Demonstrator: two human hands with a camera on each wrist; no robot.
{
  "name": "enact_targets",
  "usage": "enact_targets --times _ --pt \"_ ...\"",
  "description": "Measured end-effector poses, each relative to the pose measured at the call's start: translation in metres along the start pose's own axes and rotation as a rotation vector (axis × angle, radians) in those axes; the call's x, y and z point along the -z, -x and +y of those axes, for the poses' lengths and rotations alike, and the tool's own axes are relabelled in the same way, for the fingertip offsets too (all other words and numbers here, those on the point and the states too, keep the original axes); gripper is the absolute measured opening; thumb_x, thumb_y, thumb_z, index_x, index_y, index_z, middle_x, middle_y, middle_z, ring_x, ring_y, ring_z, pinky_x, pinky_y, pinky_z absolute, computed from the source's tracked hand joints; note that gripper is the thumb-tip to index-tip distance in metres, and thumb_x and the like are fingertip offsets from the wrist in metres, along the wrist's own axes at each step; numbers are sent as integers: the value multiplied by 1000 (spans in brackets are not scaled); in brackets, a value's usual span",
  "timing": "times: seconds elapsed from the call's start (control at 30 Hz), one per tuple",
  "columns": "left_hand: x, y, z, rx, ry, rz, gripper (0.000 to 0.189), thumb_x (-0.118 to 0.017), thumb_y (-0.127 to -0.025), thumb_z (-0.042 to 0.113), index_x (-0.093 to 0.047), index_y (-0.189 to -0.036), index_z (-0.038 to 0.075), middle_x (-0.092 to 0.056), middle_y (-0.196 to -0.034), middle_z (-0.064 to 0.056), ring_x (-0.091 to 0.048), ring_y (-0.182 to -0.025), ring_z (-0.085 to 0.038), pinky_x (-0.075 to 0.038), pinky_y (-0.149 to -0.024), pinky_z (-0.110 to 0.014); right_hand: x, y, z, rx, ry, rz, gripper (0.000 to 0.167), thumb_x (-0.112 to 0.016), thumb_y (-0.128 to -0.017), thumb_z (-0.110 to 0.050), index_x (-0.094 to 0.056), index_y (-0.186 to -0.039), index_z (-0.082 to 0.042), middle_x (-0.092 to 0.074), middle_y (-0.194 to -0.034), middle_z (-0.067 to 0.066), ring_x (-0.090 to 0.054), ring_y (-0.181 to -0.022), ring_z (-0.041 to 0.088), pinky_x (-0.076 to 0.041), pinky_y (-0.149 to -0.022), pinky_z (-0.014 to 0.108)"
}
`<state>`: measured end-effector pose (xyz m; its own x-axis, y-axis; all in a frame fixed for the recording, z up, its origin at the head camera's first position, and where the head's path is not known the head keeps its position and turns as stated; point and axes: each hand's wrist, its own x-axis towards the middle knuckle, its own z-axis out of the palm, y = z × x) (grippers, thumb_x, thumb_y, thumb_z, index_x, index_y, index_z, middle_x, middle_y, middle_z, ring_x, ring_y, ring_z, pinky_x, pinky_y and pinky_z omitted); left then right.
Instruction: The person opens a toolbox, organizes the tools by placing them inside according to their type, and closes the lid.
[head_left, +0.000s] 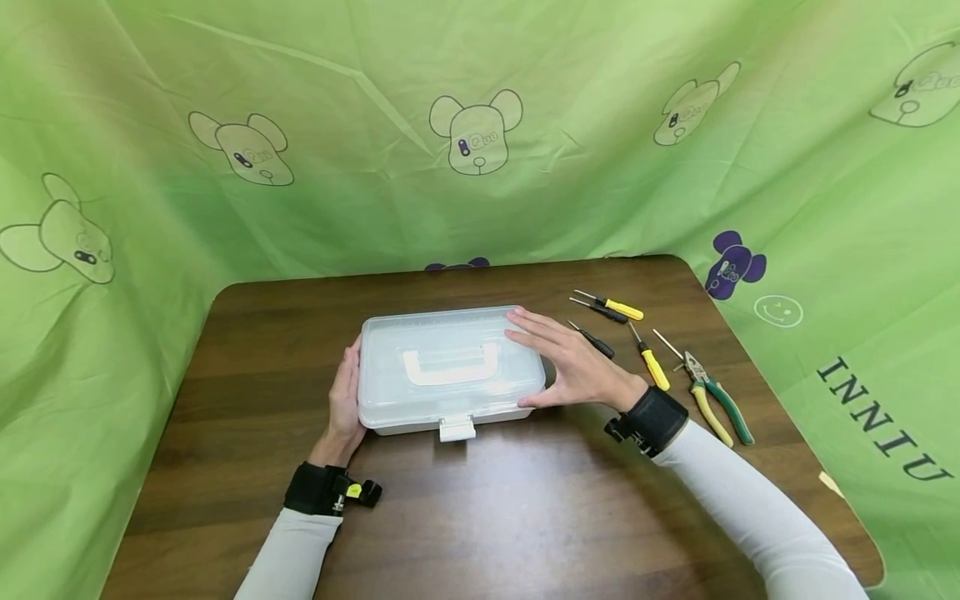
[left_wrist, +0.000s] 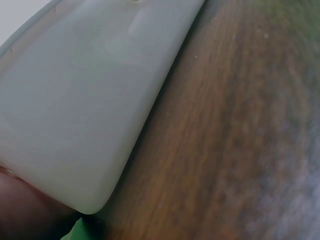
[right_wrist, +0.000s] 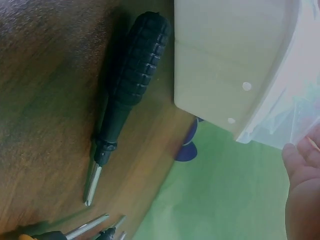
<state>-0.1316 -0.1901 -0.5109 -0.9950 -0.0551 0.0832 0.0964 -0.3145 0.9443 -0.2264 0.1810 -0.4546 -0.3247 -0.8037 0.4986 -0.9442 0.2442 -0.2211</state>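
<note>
A translucent plastic storage box lies on the table with its lid down. A white handle sits on the lid, and the white front latch sticks outward. Along the box's left end, my left hand rests with fairly straight fingers against the side. My right hand spans the right end, thumb at the front edge and fingertips at the far corner, gripping the lid. The right wrist view shows fingers touching the lid's rim. What the box holds cannot be made out.
Right of the box lie several screwdrivers: a black one nearest it, a yellow one, and a yellow and black pair behind. Pliers with green and yellow handles lie farther right, beside a thin metal rod. Green cloth hangs around the table.
</note>
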Motion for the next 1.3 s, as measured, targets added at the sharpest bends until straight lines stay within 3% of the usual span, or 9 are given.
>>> enact_targets --times 0.17,0.4,0.73,0.83,0.97,1.07,1.17,1.3 --pt "1 0 0 7 -7 -1 75 -19 -114 53 -7 -170 5 -10 -178 -7 -5 -162 -20 -3 -130 -42 3 -3 0 -21 6 0 104 -86 -77 -66 -54 -153 -3 -47 -160 22 -43 -149 40 -34 -123 40" --pt "0 0 -1 -8 43 -43 78 -10 -112 60 -8 -171 9 -17 -175 -7 -15 -160 -21 -20 -125 -31 12 -10 1 -42 -24 -8 100 -88 -76 -65 -59 -149 -2 -51 -158 22 -47 -147 38 -40 -119 47" --pt "-1 1 -1 17 31 -32 84 -7 -108 67 -5 -172 14 -20 -173 -9 -23 -156 -22 -29 -117 -26 25 -24 4 -156 -97 -68 94 -91 -77 -58 -61 -147 -3 -51 -159 17 -47 -148 36 -42 -115 56" --pt "-1 1 0 8 45 -27 83 -8 -108 66 -7 -171 12 -32 -165 -5 -33 -148 -17 -33 -114 -25 27 -27 7 -184 -118 -69 90 -91 -78 -56 -63 -147 -5 -52 -159 15 -50 -145 35 -44 -113 57" --pt "-1 0 0 -35 42 -24 81 -10 -110 64 -22 -167 7 -52 -142 0 -50 -128 -14 -41 -106 -28 31 -32 9 -208 -151 -59 82 -91 -78 -47 -65 -145 -7 -55 -156 13 -54 -142 35 -47 -110 58" --pt "-2 0 0 -60 22 -21 79 -12 -111 62 -31 -163 6 -57 -129 0 -53 -118 -15 -44 -102 -29 33 -35 12 -218 -176 -59 79 -92 -78 -39 -65 -144 -6 -57 -155 13 -57 -139 36 -47 -109 58" --pt "-2 0 1 -34 10 -13 78 -13 -111 63 -30 -165 10 -55 -128 0 -51 -119 -15 -41 -103 -30 36 -39 15 -246 -204 -71 76 -92 -79 -35 -65 -145 -7 -58 -153 12 -58 -138 35 -47 -110 57" --pt "-3 1 2 56 4 2 82 -16 -108 70 -18 -171 17 -50 -136 2 -45 -126 -14 -36 -107 -28 41 -43 17 -301 -236 -103 72 -90 -82 -33 -65 -146 -11 -59 -154 8 -57 -139 31 -44 -113 57"
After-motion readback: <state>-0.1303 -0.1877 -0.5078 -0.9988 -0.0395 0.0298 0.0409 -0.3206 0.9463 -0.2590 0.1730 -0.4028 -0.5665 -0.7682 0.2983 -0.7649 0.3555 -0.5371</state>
